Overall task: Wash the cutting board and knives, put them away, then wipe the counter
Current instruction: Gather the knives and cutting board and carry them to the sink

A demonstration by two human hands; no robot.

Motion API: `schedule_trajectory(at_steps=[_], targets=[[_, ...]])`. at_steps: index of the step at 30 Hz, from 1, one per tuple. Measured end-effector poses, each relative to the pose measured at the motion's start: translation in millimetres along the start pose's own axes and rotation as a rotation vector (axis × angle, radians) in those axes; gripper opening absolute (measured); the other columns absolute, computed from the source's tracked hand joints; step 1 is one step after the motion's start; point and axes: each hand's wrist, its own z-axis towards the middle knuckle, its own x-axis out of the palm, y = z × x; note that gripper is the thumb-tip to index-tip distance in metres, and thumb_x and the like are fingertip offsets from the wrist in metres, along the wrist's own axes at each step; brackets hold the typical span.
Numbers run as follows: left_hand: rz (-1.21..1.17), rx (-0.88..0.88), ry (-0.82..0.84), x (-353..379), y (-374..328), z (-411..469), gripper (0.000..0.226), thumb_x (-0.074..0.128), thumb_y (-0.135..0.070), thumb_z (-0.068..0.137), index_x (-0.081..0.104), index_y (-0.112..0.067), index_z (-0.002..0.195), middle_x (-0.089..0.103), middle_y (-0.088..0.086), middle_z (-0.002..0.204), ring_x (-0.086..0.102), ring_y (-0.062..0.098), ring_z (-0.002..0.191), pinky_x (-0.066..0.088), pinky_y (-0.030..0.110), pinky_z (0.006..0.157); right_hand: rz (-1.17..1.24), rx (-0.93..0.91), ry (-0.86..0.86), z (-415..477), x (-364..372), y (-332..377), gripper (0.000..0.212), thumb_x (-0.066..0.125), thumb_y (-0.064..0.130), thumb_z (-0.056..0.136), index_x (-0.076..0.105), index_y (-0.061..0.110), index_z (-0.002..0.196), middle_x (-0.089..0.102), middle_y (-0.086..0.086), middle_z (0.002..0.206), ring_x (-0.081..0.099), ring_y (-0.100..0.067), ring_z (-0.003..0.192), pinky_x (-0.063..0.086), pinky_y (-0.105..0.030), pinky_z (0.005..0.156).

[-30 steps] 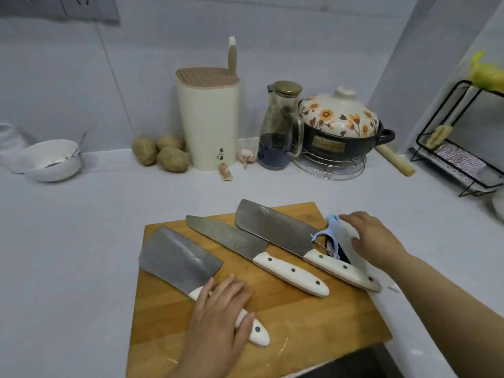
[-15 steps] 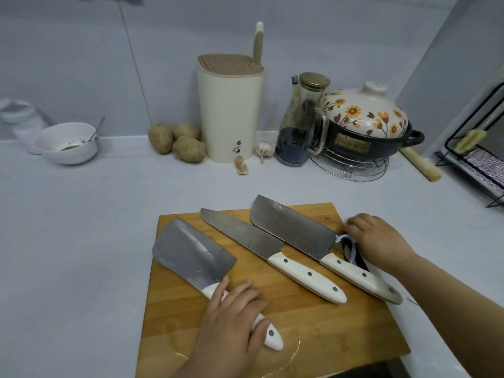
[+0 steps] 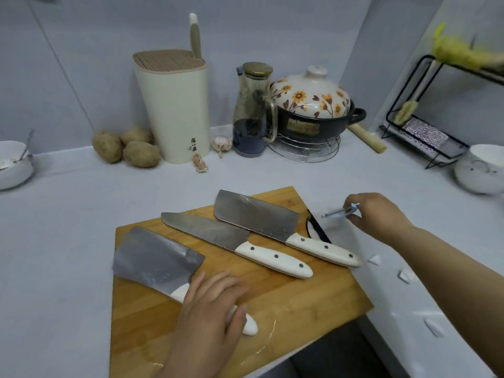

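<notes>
A wooden cutting board (image 3: 286,301) lies on the white counter (image 3: 62,241) and juts over its front edge. Three white-handled knives rest on it: a wide cleaver (image 3: 155,261) at the left, a pointed knife (image 3: 207,230) in the middle, a rectangular cleaver (image 3: 253,215) at the right. My left hand (image 3: 210,309) lies over the wide cleaver's handle, fingers curled on it. My right hand (image 3: 379,215) is just off the board's right edge and holds a small blue peeler (image 3: 341,212) above the counter. A beige knife block (image 3: 174,105) stands at the back.
Potatoes (image 3: 125,148), garlic (image 3: 222,144), a glass jug (image 3: 252,110) and a flowered pot (image 3: 313,107) on a wire trivet line the back wall. White bowls sit far left (image 3: 13,165) and right (image 3: 480,170). A black wire rack (image 3: 436,110) stands at right. White scraps (image 3: 403,275) lie on the counter.
My right hand has lifted the blue peeler off the board's right edge and carried it right, above the counter. My left hand has stayed on the wide cleaver's handle.
</notes>
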Motion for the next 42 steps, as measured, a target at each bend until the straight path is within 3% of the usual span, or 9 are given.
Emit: schedule_trajectory(at_steps=[3,6,10,14,24,27,32,37,42], targets=[[-0.071,0.081,-0.009,4.9,-21.3,2.2,0.022,0.045,-0.035,0.075,0.063,-0.035,0.089,0.068,-0.015,0.089,0.047,0.0,0.099,0.012,0.009,0.104,0.144,0.189,0.052,-25.9,-10.3,-11.1,0.015,0.055,0.014,0.087,0.063,0.008,0.099,0.067,-0.015,0.097,0.054,-0.032,0.095,0.03,-0.026,0.071],[-0.133,0.182,0.043,19.3,-52.6,5.3,0.021,0.046,-0.036,0.074,0.049,-0.038,0.094,0.068,-0.014,0.087,0.048,-0.001,0.096,0.016,0.011,0.103,0.351,0.336,0.08,-63.6,-32.5,-26.8,0.011,0.056,0.01,0.083,0.054,0.016,0.074,0.063,-0.01,0.086,0.054,-0.027,0.085,0.034,-0.026,0.071],[-0.201,0.348,0.115,46.6,-112.3,-0.3,0.018,0.034,-0.043,0.091,0.05,-0.035,0.094,0.068,-0.014,0.086,0.049,-0.003,0.093,0.016,0.012,0.104,0.609,0.497,0.083,-143.4,-61.2,-63.6,0.026,0.058,0.003,0.083,0.046,0.019,0.067,0.059,-0.014,0.085,0.049,-0.022,0.074,0.037,-0.025,0.058],[-0.262,0.495,0.174,76.9,-190.9,-22.6,0.017,0.046,-0.035,0.078,0.06,-0.032,0.088,0.067,-0.015,0.084,0.049,-0.004,0.089,0.016,0.007,0.103,0.767,0.653,0.038,-256.4,-76.1,-110.5,0.018,0.054,0.003,0.086,0.045,0.015,0.076,0.06,-0.02,0.087,0.057,-0.03,0.078,0.047,-0.038,0.072],[-0.42,0.662,0.375,162.3,-367.1,-100.1,0.018,0.046,-0.033,0.073,0.056,-0.035,0.088,0.068,-0.016,0.08,0.048,0.002,0.085,0.036,0.014,0.08,0.96,1.082,-0.233,-536.9,-63.7,-192.6,0.018,0.053,0.002,0.089,0.057,0.012,0.075,0.06,-0.011,0.072,0.058,-0.011,0.056,0.045,-0.016,0.052],[-0.366,0.653,0.474,182.7,-402.2,-109.5,0.031,0.043,-0.036,0.074,0.068,-0.024,0.086,0.069,-0.012,0.084,0.054,-0.002,0.085,0.037,0.01,0.07,1.025,1.289,-0.306,-594.9,-41.1,-215.8,0.018,0.048,0.005,0.092,0.058,0.005,0.078,0.057,-0.012,0.067,0.052,-0.02,0.055,0.043,-0.022,0.047],[-0.282,0.522,0.571,207.3,-429.5,-105.1,0.074,0.02,-0.061,0.067,0.064,-0.021,0.111,0.062,-0.008,0.113,0.052,0.012,0.109,0.033,0.024,0.094,1.072,1.539,-0.313,-638.8,11.0,-245.9,0.017,0.039,0.005,0.097,0.054,0.002,0.088,0.046,-0.012,0.062,0.042,-0.013,0.031,0.032,-0.015,0.03],[-0.041,0.504,0.556,224.9,-414.7,-90.8,0.052,0.036,-0.054,0.073,0.071,-0.019,0.089,0.071,-0.004,0.087,0.067,0.02,0.084,0.049,0.035,0.079,1.06,1.514,-0.119,-627.8,54.0,-272.7,0.016,0.046,-0.004,0.091,0.049,0.004,0.104,0.048,-0.013,0.071,0.045,-0.011,0.033,0.03,-0.011,0.027],[-0.012,0.514,0.574,229.2,-414.5,-93.5,0.037,0.039,-0.043,0.08,0.07,-0.022,0.082,0.068,-0.011,0.076,0.064,0.011,0.072,0.05,0.032,0.071,0.919,1.433,-0.011,-592.2,98.8,-303.1,0.04,0.067,0.004,0.079,0.051,-0.003,0.115,0.055,-0.013,0.092,0.053,-0.022,0.066,0.044,-0.019,0.056]])
